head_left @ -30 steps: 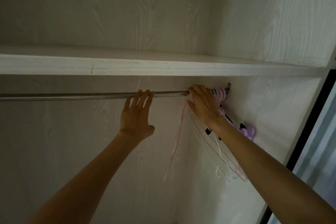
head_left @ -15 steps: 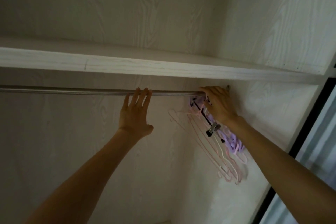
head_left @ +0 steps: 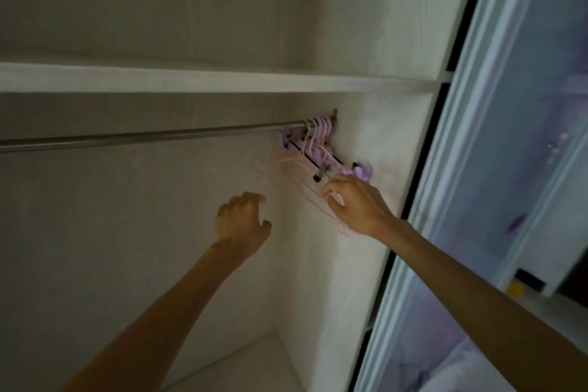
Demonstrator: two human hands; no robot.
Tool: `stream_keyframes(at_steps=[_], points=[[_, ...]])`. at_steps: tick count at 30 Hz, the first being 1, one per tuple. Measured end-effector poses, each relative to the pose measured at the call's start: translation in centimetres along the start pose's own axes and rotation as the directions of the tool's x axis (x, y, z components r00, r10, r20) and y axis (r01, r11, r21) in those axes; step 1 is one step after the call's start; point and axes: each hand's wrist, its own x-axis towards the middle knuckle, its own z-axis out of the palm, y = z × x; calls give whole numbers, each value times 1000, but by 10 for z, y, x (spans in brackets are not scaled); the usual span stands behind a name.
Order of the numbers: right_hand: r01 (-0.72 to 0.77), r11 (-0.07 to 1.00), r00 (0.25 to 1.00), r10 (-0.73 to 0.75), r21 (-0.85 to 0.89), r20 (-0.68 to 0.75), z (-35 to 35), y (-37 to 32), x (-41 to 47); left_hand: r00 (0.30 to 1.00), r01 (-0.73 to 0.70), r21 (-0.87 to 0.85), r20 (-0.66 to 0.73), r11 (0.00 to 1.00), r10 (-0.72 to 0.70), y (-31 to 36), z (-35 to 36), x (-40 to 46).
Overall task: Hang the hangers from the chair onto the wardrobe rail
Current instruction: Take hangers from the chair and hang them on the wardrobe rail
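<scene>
A bunch of pink, white and lilac hangers [head_left: 313, 145] hangs by its hooks at the far right end of the steel wardrobe rail [head_left: 159, 136], close to the side wall. A black clip hanger [head_left: 318, 165] sits among them. My right hand [head_left: 356, 204] is below the rail at the hangers' lower arms, its fingers curled and pinching a pale hanger arm. My left hand [head_left: 243, 226] hovers lower and to the left, fingers loosely curled, holding nothing and clear of the rail. The chair is out of view.
A white wooden shelf [head_left: 222, 81] runs just above the rail. The wardrobe's right side wall [head_left: 366, 264] stands directly behind the hangers. A frosted sliding door [head_left: 509, 137] fills the right. The wardrobe floor [head_left: 254, 366] shows below.
My right hand has dropped from the rail to the hangers' lower arms. My left hand has come off the rail and sunk, fingers curling. The view has swung right.
</scene>
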Motion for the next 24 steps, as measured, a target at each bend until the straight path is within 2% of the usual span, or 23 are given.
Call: stream_keyframes(at_steps=[4,8,16,21,24], points=[[-286,958,935,276,14,220,1,-3,-86,969,24,-176,246,984,20,39,23,-48],[-473,880,800,449,-43,397,-4,17,-195,916,-11,-256,386,967,112,86,59,-99],[-714,681,535,679,-161,503,-33,69,-381,751,-79,-367,589,927,298,184,154,-188],[-818,550,368,724,-166,583,-55,111,-483,631,-67,-339,714,939,303,243,221,-237],[-854,478,277,751,-204,599,-52,136,-534,574,-14,-264,788,964,224,262,266,-259]])
